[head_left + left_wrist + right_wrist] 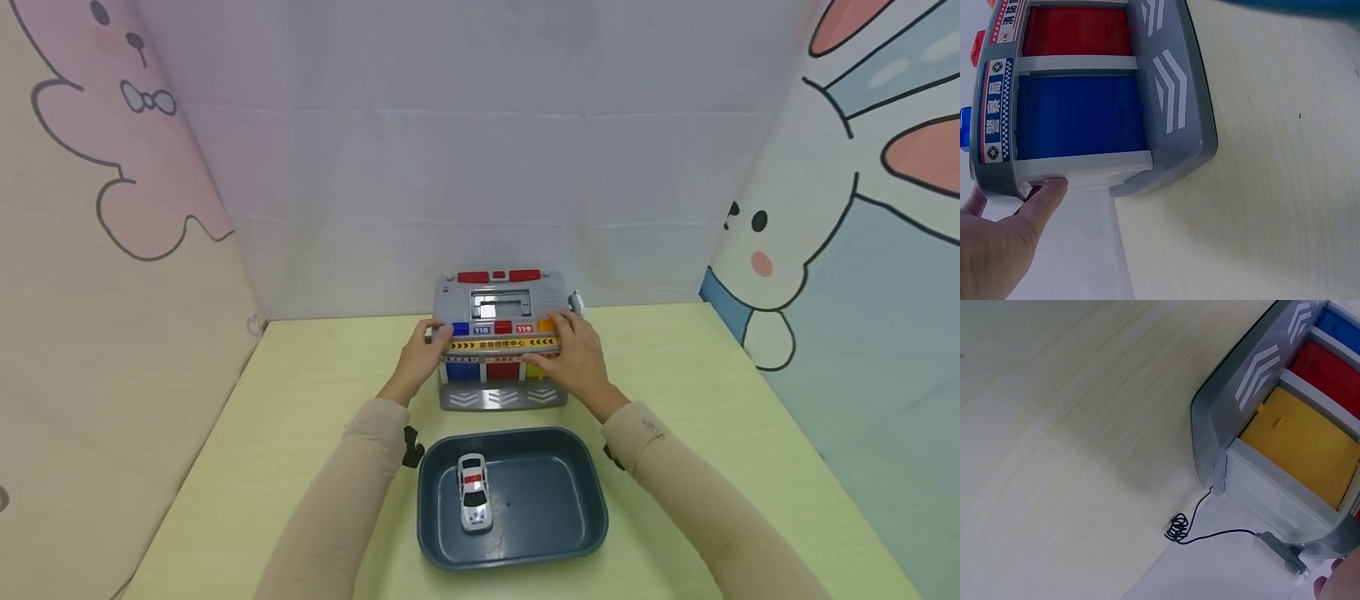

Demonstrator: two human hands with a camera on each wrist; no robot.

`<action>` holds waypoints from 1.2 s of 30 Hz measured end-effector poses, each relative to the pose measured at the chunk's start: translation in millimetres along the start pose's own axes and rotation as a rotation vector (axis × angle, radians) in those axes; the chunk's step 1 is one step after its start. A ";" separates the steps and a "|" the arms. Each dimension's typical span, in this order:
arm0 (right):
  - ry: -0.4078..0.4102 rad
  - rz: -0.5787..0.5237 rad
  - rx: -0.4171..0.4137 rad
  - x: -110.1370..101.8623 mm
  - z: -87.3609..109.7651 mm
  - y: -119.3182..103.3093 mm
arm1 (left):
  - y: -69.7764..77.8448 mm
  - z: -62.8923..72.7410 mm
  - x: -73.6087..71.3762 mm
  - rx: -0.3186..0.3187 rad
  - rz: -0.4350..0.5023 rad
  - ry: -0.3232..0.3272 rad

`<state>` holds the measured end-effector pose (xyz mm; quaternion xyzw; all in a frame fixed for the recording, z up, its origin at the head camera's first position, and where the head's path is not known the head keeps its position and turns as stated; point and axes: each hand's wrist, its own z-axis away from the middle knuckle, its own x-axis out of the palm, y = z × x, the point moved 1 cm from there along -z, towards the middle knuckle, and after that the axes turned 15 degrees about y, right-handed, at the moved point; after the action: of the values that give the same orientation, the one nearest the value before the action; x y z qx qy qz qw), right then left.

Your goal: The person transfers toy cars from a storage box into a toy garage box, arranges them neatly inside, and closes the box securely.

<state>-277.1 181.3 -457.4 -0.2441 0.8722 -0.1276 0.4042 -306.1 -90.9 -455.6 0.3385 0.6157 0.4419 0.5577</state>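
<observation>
A grey toy rescue station stands at the back of the table, with blue, red and yellow doors, all closed. My left hand grips its left side; in the left wrist view the thumb lies against the side wall below the roof edge. My right hand holds the roof's right end, thumb at the front and fingers on top by the orange light. Only fingertips of it show in the right wrist view. A small grey handset hangs from the right side.
Close to me sits a dark blue tray with a white toy police car in its left half. The handset's black coiled cord hangs beside the station. A white curtain rises behind the table.
</observation>
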 end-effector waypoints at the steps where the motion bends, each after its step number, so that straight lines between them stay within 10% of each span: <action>1: 0.000 -0.001 0.005 -0.2 0.3 0.9 | 0.4 0.0 0.5 -0.004 -0.006 0.005; 36: 0.000 -0.122 0.231 0.4 4.1 20.3 | 10.8 -1.0 5.7 -0.050 -0.050 0.080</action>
<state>-280.7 198.2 -468.8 -0.2485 0.8352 -0.2513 0.4213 -308.8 -81.8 -447.8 0.2908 0.6346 0.4564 0.5518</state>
